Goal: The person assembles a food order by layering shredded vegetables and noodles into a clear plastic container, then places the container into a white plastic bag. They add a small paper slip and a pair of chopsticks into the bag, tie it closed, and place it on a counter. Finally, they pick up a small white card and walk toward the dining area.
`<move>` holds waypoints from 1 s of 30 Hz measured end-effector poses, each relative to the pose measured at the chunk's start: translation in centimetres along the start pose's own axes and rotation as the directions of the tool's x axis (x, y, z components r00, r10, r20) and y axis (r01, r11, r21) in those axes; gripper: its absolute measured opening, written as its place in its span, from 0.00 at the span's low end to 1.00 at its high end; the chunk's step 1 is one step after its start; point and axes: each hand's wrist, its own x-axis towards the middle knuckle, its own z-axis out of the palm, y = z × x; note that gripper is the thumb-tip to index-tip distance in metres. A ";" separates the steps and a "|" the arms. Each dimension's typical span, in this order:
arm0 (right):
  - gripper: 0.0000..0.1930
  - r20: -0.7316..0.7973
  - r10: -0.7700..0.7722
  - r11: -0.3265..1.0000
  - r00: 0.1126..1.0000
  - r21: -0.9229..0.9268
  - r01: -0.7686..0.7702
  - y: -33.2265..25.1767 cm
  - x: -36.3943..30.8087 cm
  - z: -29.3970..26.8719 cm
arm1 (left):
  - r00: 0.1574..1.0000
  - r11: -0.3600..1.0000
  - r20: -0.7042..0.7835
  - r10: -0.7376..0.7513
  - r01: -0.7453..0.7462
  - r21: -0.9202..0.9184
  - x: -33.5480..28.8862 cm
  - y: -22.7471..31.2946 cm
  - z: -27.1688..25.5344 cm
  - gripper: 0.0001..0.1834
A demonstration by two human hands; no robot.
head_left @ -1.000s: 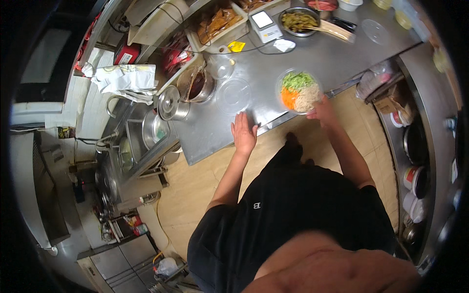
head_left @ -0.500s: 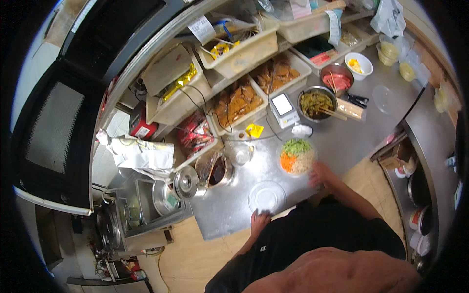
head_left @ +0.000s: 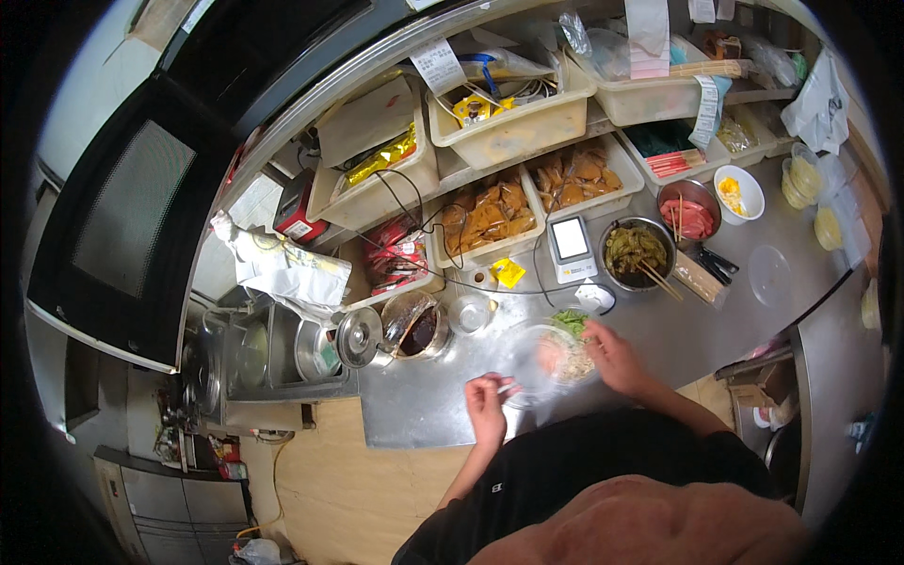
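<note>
The left hand (head_left: 487,407) grips the near-left edge of a round, clear lid (head_left: 525,363), blurred and tilted, partly in front of a clear bowl (head_left: 578,379). The right hand (head_left: 612,356) has its fingers bent at the bowl's right side; whether they grip the rim, I cannot tell. The bowl, on a steel counter (head_left: 405,410) near its front edge, shows shredded greens (head_left: 569,322) and pale strands (head_left: 576,365). Beyond it are a crumpled white item (head_left: 593,296), a white scale (head_left: 570,250) and a metal bowl of dark greens (head_left: 638,252) with sticks. Farther back, 2 trays hold brown packets (head_left: 490,218). Left of the lid stands a pot of dark sauce (head_left: 421,332).
</note>
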 end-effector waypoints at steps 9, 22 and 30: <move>0.11 -0.166 0.023 0.998 0.986 -0.053 -0.033 3.4 2.8 0.8 | 0.971 0.569 0.076 0.228 -0.196 0.799 2.4 -8.9 1.4 0.13; 0.08 -0.308 -0.139 0.952 0.941 -0.302 0.042 6.7 3.9 2.1 | 0.996 0.560 -0.085 -0.019 0.081 0.825 3.5 -8.9 4.4 0.13; 0.04 -0.292 -0.071 0.955 0.954 -0.295 -0.019 7.5 4.8 1.9 | 0.997 0.503 -0.039 0.064 0.002 0.864 4.1 -8.0 5.3 0.14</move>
